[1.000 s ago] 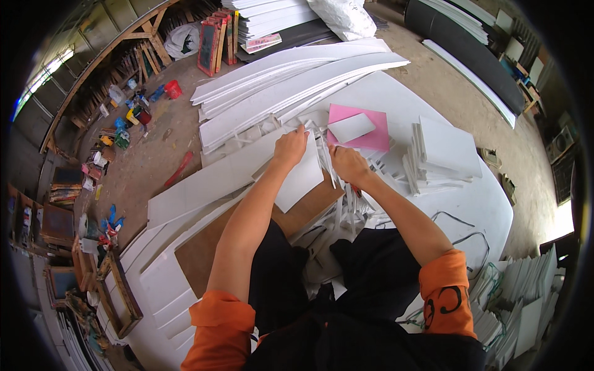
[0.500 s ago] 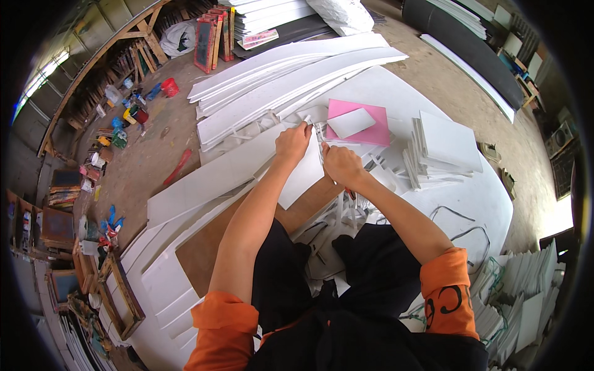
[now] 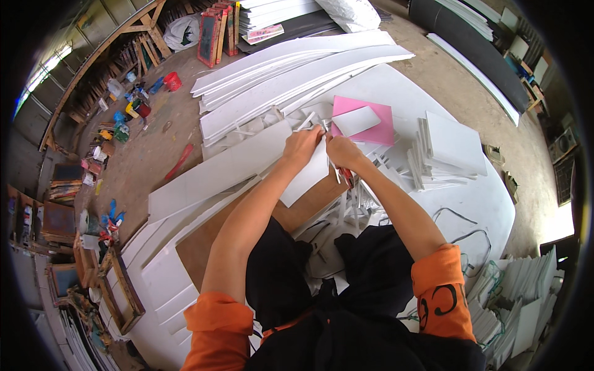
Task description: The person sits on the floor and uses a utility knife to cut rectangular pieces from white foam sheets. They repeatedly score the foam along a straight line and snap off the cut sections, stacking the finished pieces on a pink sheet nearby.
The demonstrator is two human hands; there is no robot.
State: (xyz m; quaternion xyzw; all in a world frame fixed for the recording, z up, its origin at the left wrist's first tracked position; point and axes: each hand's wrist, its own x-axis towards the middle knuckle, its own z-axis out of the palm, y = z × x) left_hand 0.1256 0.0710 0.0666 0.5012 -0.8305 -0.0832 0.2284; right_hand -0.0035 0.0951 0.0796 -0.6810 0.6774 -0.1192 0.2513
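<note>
My left hand [image 3: 303, 147] is closed in a pinch at the top edge of a small white sheet [image 3: 309, 180]. The sheet slants above a brown board [image 3: 213, 244]. Right beside it, my right hand [image 3: 344, 152] is closed too, its fingertips at the sheet's upper right corner. A red-handled tool [image 3: 348, 178] pokes out under the right palm; its working end is hidden, so its kind cannot be told. Just beyond the hands lie thin white offcut strips [image 3: 307, 119] and a pink sheet [image 3: 377, 131] with a white card [image 3: 357, 120] on it.
Long white panels [image 3: 216, 179] run along the left, with more long strips [image 3: 297, 68] at the far side. A stack of white sheets [image 3: 455, 145] stands on the white table [image 3: 433, 213] at right. Scraps [image 3: 352, 213] pile up near my knees. Paint pots [image 3: 139, 108] stand on the floor at left.
Both hands have come closer together; the left has moved right and slightly nearer me. The sheet's upper edge shifts with them, and more of the red-handled tool shows.
</note>
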